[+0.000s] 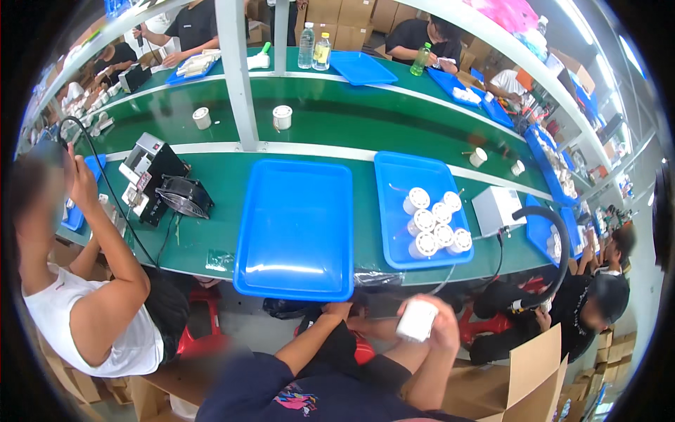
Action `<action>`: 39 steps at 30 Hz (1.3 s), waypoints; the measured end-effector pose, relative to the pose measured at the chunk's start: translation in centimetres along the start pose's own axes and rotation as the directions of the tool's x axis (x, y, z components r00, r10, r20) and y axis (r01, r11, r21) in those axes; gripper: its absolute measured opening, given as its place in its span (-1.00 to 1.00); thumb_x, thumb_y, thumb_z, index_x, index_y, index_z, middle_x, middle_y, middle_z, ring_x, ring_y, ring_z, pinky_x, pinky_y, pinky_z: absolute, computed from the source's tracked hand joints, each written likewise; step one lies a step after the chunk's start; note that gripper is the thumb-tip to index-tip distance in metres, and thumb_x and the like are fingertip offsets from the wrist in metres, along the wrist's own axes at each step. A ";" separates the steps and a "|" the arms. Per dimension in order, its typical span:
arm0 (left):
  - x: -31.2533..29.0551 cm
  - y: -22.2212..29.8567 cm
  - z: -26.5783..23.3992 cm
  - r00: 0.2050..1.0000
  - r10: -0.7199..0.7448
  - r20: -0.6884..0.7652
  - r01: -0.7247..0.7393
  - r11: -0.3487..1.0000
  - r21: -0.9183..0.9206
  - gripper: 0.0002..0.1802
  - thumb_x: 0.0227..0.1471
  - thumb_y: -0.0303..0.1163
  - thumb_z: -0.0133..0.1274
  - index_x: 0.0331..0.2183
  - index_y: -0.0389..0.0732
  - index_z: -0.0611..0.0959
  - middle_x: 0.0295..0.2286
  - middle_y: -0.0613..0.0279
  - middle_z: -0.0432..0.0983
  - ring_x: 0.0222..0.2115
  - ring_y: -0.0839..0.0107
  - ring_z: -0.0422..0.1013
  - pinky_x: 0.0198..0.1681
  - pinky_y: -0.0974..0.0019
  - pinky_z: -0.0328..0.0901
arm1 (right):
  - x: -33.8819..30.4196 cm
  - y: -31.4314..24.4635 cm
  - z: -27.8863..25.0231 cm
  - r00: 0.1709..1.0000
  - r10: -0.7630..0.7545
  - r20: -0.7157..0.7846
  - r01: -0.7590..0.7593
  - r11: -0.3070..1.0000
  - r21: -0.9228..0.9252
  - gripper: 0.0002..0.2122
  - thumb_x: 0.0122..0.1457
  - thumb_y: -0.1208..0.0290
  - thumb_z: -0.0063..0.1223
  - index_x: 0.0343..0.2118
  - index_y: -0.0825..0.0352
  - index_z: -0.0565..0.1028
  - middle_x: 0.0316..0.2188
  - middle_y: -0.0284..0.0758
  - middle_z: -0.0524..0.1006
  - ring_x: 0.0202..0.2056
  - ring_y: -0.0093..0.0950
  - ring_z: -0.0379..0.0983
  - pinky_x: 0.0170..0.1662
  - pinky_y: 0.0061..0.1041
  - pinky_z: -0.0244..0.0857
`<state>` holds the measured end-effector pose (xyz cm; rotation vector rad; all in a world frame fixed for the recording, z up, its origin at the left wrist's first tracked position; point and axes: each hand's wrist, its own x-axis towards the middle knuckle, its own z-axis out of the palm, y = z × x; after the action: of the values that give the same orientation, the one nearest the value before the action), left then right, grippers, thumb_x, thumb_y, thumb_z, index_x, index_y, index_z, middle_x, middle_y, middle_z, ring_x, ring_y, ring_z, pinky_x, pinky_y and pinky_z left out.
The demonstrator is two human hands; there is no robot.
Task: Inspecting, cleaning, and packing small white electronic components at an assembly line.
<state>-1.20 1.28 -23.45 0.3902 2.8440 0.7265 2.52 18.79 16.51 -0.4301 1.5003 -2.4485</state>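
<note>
My right hand point(444, 327) is closed around a white cylindrical housing point(417, 320), held in front of the table edge, its smooth side showing. My left hand point(338, 309) is low at the near edge of a large blue tray point(295, 211); its fingers are hidden, and I cannot tell whether it grips the rim. Nothing lies in that tray, which overhangs the table edge. To its right, a second blue tray point(394, 232) carries several similar white housings point(424, 221), standing with their slotted round ends up; thin wires show beside some.
A black fan point(184, 195) and a boxy device point(151, 169) stand left. A white box point(498, 209) with a black flexible hose point(555, 232) is right. Beyond the metal frame, a green conveyor point(337, 116) carries several white housings. Co-workers sit on both sides; an open carton point(531, 373) is lower right.
</note>
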 end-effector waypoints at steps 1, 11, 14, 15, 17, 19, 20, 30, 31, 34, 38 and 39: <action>3.3 5.5 -5.0 0.997 0.080 0.020 -0.079 0.997 -0.017 -0.46 0.13 -0.04 -0.14 0.10 -0.01 0.44 0.04 0.06 0.40 0.10 0.18 0.28 0.13 0.02 0.18 | 1.1 -1.9 -1.2 0.992 -0.009 -0.123 -0.005 0.993 -0.119 -0.42 0.14 0.11 0.11 0.09 0.49 0.36 -0.05 0.04 0.46 -0.03 -0.18 0.44 0.04 -0.25 0.31; 13.0 -0.4 -21.4 0.902 -0.309 -0.302 0.198 0.917 -0.346 -0.50 0.14 -0.04 -0.19 -0.01 -0.12 0.53 -0.02 -0.14 0.41 -0.01 -0.09 0.37 0.02 -0.06 0.28 | 40.5 -0.6 -14.3 0.893 -0.434 -0.117 0.019 0.297 -0.955 -0.55 0.08 0.32 0.21 0.01 0.37 0.38 -0.28 -0.05 0.47 -0.35 -0.25 0.50 -0.29 -0.34 0.40; 10.7 -3.9 -21.5 0.839 -0.479 -0.259 0.378 0.854 -0.356 -0.49 0.15 -0.04 -0.20 0.00 -0.12 0.51 -0.01 -0.14 0.40 -0.01 -0.09 0.37 0.03 -0.05 0.27 | 46.1 1.3 -16.3 0.811 -0.585 0.014 0.002 -0.021 -1.000 -0.48 0.06 0.37 0.18 0.08 0.33 0.25 -0.06 0.07 0.30 -0.11 0.10 0.36 -0.05 -0.09 0.31; 9.7 -5.6 -21.9 0.810 -0.531 -0.248 0.437 0.829 -0.348 -0.49 0.15 -0.03 -0.20 0.01 -0.12 0.51 0.00 -0.14 0.39 -0.01 -0.08 0.37 0.03 -0.05 0.27 | 47.4 2.3 -15.6 0.790 -0.603 -0.111 -0.143 -0.006 -0.990 -0.47 0.08 0.32 0.17 0.08 0.31 0.22 -0.07 0.04 0.31 -0.13 0.10 0.39 -0.07 -0.06 0.33; 7.7 -8.2 -22.5 0.767 -0.603 -0.221 0.525 0.787 -0.325 -0.48 0.15 -0.03 -0.20 0.02 -0.13 0.50 0.01 -0.14 0.38 0.00 -0.08 0.36 0.03 -0.05 0.27 | 49.0 4.3 -15.7 0.792 -0.586 -0.172 -0.230 -0.026 -0.973 -0.48 0.09 0.26 0.15 0.06 0.28 0.20 -0.03 0.03 0.32 -0.17 0.07 0.43 -0.13 -0.06 0.37; 6.4 -10.3 -23.1 0.742 -0.642 -0.194 0.580 0.760 -0.293 -0.47 0.15 -0.03 -0.21 0.03 -0.13 0.49 0.02 -0.13 0.37 0.00 -0.07 0.36 0.03 -0.04 0.27 | 49.4 5.9 -16.4 0.815 -0.549 -0.187 -0.251 -0.042 -0.967 -0.48 0.09 0.25 0.16 0.06 0.27 0.20 -0.02 0.04 0.32 -0.18 0.06 0.44 -0.14 -0.07 0.37; 5.9 -11.2 -23.6 0.737 -0.651 -0.183 0.597 0.753 -0.276 -0.47 0.15 -0.02 -0.21 0.04 -0.13 0.48 0.02 -0.13 0.37 0.00 -0.07 0.36 0.03 -0.04 0.27 | 49.3 6.5 -16.7 0.845 -0.510 -0.163 -0.232 -0.073 -0.970 -0.47 0.09 0.23 0.16 0.06 0.27 0.20 -0.02 0.05 0.33 -0.16 0.05 0.44 -0.14 -0.07 0.38; 6.4 -7.9 -19.5 0.888 -0.436 0.148 0.447 0.893 -0.055 -0.42 0.17 0.00 -0.24 0.09 -0.14 0.42 0.07 -0.12 0.32 0.02 -0.04 0.35 0.05 -0.02 0.25 | 36.6 -1.5 -13.1 0.888 -0.347 0.302 0.184 -0.332 -0.925 -0.54 0.15 0.18 0.09 -0.01 0.41 0.36 0.03 0.07 0.31 0.01 0.01 0.33 0.07 -0.19 0.28; 5.9 -7.2 -18.4 0.898 -0.392 0.202 0.405 0.914 -0.024 -0.42 0.17 0.00 -0.24 0.10 -0.14 0.42 0.07 -0.12 0.32 0.02 -0.04 0.34 0.05 -0.01 0.25 | 33.7 -3.1 -11.9 0.904 -0.278 0.324 0.238 -0.301 -0.924 -0.59 0.18 0.19 0.04 -0.04 0.40 0.38 0.01 0.03 0.32 0.00 -0.01 0.34 0.05 -0.20 0.28; 4.4 -3.7 -15.0 0.900 -0.266 0.345 0.273 0.962 0.028 -0.41 0.17 0.01 -0.25 0.11 -0.14 0.40 0.09 -0.11 0.30 0.02 -0.03 0.34 0.05 -0.01 0.25 | 23.7 -9.2 -8.0 0.971 -0.072 0.226 0.210 -0.182 -0.961 -0.70 0.27 0.20 -0.10 -0.11 0.34 0.44 -0.04 -0.08 0.35 -0.08 -0.07 0.39 -0.01 -0.21 0.30; 2.7 1.0 -11.3 0.879 -0.185 0.439 0.179 0.982 0.055 -0.39 0.17 0.01 -0.26 0.13 -0.14 0.38 0.11 -0.11 0.28 0.03 -0.02 0.34 0.06 0.00 0.24 | 10.5 -15.0 -5.0 0.990 -0.068 0.124 0.107 -0.220 -0.970 -0.74 0.29 0.22 -0.14 -0.21 0.34 0.45 -0.13 -0.13 0.40 -0.19 -0.08 0.42 -0.12 -0.19 0.32; 2.6 1.3 -10.9 0.876 -0.178 0.448 0.166 0.984 0.068 -0.38 0.18 0.02 -0.26 0.14 -0.14 0.37 0.11 -0.11 0.28 0.03 -0.02 0.33 0.06 0.01 0.24 | 7.4 -16.0 -4.2 0.991 -0.080 0.110 0.089 -0.232 -0.969 -0.75 0.28 0.25 -0.13 -0.23 0.37 0.44 -0.15 -0.13 0.41 -0.20 -0.09 0.42 -0.13 -0.21 0.32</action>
<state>-5.97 -1.68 -13.68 0.2620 2.4071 0.4842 -6.63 26.81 29.90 -0.7415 3.2250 -0.4203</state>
